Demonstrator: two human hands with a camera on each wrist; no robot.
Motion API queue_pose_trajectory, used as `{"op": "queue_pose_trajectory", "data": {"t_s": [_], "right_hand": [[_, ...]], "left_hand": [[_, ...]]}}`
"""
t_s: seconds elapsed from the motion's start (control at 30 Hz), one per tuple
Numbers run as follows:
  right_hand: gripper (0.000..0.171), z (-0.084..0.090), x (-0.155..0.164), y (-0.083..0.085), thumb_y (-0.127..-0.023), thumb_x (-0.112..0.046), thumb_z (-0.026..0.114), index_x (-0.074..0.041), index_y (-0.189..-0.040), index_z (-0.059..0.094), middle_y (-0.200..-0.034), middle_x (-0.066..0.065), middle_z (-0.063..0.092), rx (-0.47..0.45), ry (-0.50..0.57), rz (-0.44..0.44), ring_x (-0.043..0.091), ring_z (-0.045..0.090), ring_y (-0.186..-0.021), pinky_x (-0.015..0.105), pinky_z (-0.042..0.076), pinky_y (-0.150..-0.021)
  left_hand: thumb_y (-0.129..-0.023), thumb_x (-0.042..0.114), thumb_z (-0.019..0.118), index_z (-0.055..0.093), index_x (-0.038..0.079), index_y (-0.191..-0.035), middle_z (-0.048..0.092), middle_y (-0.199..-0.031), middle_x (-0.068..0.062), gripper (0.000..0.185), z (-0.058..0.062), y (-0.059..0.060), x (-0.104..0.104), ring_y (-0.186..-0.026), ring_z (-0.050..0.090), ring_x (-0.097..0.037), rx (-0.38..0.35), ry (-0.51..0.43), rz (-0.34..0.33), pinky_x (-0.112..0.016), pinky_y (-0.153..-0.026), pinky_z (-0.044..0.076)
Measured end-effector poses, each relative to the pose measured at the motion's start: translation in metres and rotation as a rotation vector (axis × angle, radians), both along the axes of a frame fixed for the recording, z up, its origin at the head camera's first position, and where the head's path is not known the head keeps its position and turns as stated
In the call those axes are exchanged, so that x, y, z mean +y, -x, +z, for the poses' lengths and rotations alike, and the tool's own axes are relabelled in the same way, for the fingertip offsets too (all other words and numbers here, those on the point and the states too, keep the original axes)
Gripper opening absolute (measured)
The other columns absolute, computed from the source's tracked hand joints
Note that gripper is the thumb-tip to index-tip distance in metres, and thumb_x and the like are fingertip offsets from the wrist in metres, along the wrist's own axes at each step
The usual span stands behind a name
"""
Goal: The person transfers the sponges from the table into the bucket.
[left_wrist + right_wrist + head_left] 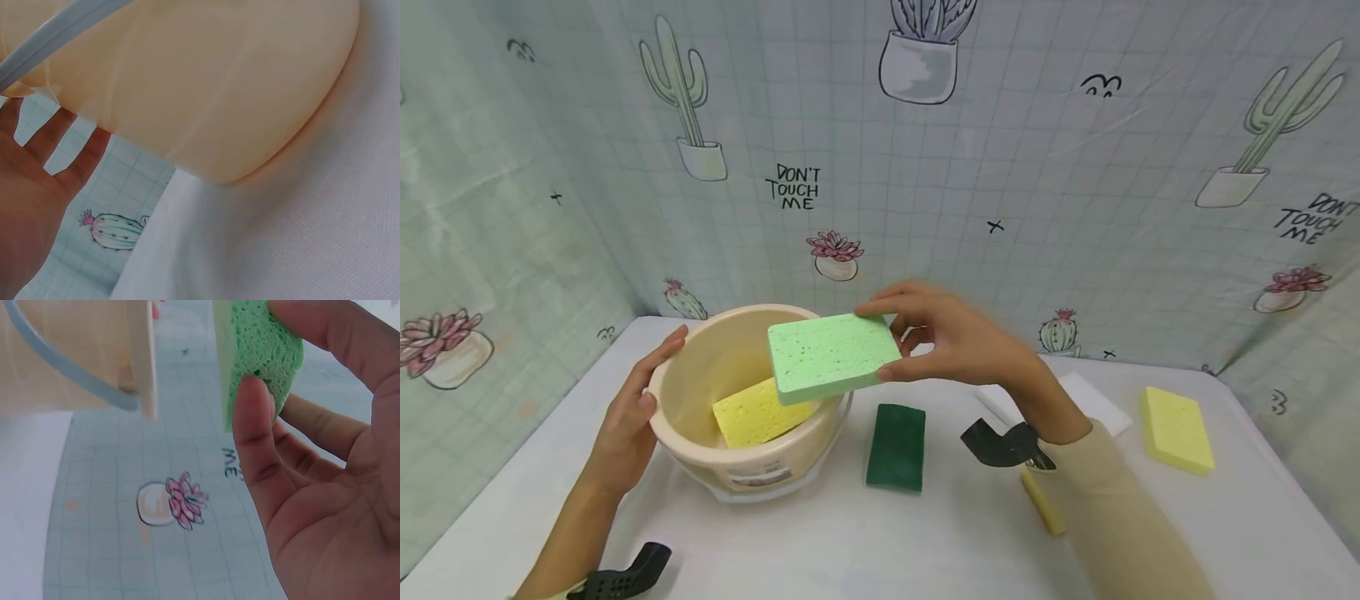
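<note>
On the white counter (850, 533), toward its back left corner, stands a beige bucket (752, 467) with a yellow sponge (758, 413) leaning inside, and the left hand (628, 421) rests with straight fingers against its outer wall. Above the bucket's rim, the right hand (958, 337) pinches a light green sponge (831, 354) between thumb and fingers. A dark green sponge (897, 446) lies just beside the bucket; another yellow sponge (1176, 429) lies near the right edge.
</note>
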State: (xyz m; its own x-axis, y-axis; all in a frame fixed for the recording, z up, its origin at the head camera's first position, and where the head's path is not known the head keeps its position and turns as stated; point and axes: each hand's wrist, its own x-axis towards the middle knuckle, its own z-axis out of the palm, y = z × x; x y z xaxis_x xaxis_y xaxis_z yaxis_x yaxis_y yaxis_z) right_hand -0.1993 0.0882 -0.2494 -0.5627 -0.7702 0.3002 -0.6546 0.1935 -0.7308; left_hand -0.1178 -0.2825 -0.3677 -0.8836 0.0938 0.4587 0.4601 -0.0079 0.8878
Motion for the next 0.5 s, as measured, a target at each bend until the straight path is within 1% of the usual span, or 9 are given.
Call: {"op": "queue_pose_trajectory", "data": {"t_s": [0.13,0.23,0.5], "right_hand": [[0.059,0.0,-0.018,-0.001,-0.076,-0.018,0.081,-0.008,-0.13,0.059,-0.126,0.0,0.051,-0.009,-0.014,0.016,0.016,0.062,-0.086,0.029,0.056,-0.074],[0.059,0.0,-0.03,-0.002,-0.076,-0.02,0.082,-0.009,-0.13,0.059,-0.126,-0.001,0.05,-0.011,-0.03,0.02,0.014,0.062,-0.085,0.028,0.055,-0.075],[0.06,-0.003,-0.064,-0.01,-0.076,-0.02,0.081,-0.011,-0.131,0.058,-0.122,-0.003,0.051,-0.017,-0.084,0.053,0.011,0.06,-0.084,0.023,0.054,-0.076]], "left_hand": [[-0.099,0.027,0.036,0.027,0.006,-0.15,0.016,-0.158,-0.005,0.056,0.0,-0.002,0.0,-0.144,0.01,-0.02,-0.024,0.011,0.019,-0.017,-0.104,0.029],[-0.099,0.026,0.036,0.027,0.006,-0.15,0.017,-0.158,-0.005,0.055,0.0,-0.002,0.0,-0.144,0.01,-0.02,-0.023,0.011,0.016,-0.017,-0.104,0.029],[-0.1,0.021,0.034,0.026,0.004,-0.15,0.015,-0.159,-0.007,0.053,0.0,-0.001,-0.001,-0.145,0.008,-0.02,0.022,-0.013,-0.027,-0.02,-0.107,0.025]]}}
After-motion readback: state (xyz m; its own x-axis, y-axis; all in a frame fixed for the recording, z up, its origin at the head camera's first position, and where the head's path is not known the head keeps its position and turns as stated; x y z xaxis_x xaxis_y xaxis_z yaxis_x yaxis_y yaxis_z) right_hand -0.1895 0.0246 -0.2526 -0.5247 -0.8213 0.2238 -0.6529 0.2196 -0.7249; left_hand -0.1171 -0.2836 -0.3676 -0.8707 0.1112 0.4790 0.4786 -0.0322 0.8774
